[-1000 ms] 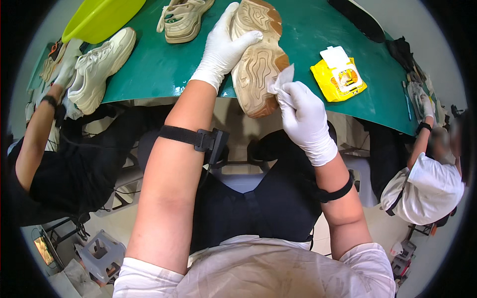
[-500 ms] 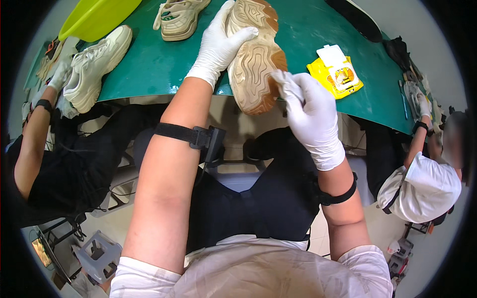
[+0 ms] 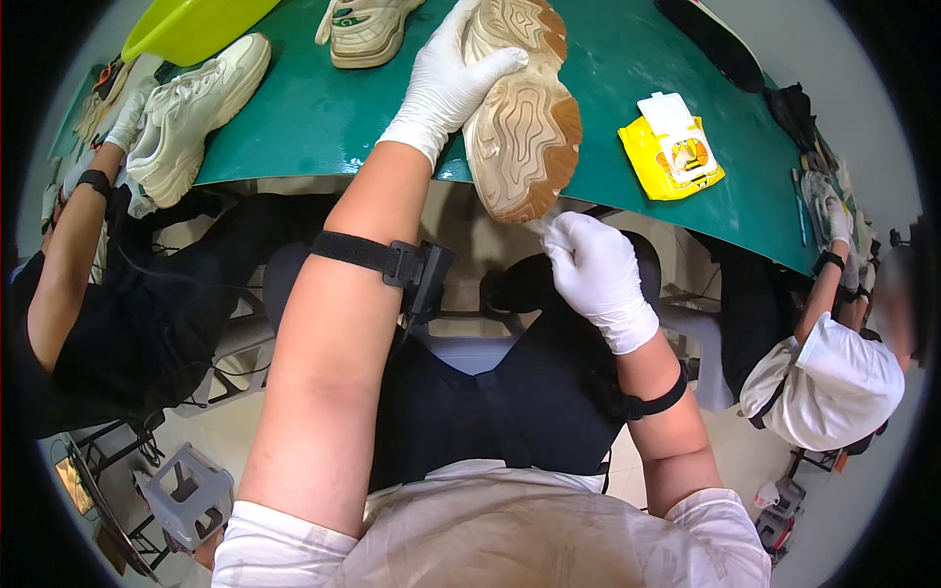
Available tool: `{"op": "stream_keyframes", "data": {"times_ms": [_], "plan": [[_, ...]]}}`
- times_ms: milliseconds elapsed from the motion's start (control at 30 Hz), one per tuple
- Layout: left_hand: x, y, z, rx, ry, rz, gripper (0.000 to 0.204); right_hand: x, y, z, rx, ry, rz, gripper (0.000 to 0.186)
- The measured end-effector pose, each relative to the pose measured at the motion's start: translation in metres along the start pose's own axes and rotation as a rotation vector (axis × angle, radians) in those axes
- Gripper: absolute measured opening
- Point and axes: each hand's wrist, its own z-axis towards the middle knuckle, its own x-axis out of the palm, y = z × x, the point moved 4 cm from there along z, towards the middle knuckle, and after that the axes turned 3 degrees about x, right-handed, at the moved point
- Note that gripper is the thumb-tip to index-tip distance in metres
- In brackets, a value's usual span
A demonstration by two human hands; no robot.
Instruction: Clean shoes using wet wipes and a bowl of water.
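Note:
My left hand [image 3: 446, 88], in a white glove, grips a sneaker [image 3: 515, 137] around its middle. The sneaker's beige and brown sole faces up toward me, and one end juts past the table's near edge. Below that end, my gloved right hand [image 3: 596, 265] is closed on a whitish wipe [image 3: 545, 225], mostly hidden in the fingers. The wipe is at the sole's lower edge; whether it touches is unclear. Behind my left hand stands another off-white sneaker [image 3: 368, 34], on the table.
A yellow wipes pack [image 3: 671, 157] with its white lid raised lies right on the green table [image 3: 314, 127]. At far left are a lime basin [image 3: 186, 29] and a white sneaker [image 3: 201, 118] in a co-worker's gloved hand [image 3: 129, 118]. Another person [image 3: 833, 372] works at right.
My right hand has moved down and slightly left, from the sole's right side to below its near end. The held sneaker has shifted slightly right in the picture.

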Motion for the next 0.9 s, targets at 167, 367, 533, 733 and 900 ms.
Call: {"op": "stream_keyframes", "data": {"times_ms": [167, 367, 533, 733, 900], "plan": [[0.003, -0.006, -0.002, -0.026, 0.007, 0.038, 0.089, -0.031, 0.013, 0.012, 0.168, -0.167, 0.278, 0.006], [0.0, 0.004, 0.0, 0.011, 0.004, -0.047, 0.089, -0.015, 0.04, 0.033, -0.132, -0.23, 0.279, 0.01], [0.004, -0.006, 0.0, 0.003, 0.0, 0.056, 0.091, 0.002, 0.03, 0.012, -0.08, -0.212, 0.18, 0.011], [-0.001, -0.005, 0.003, 0.033, 0.001, 0.048, 0.091, -0.006, 0.029, 0.008, -0.038, -0.14, 0.221, 0.009], [-0.001, -0.009, -0.003, -0.014, -0.024, 0.084, 0.091, -0.021, 0.042, 0.011, 0.033, -0.277, 0.217, 0.006]]}}
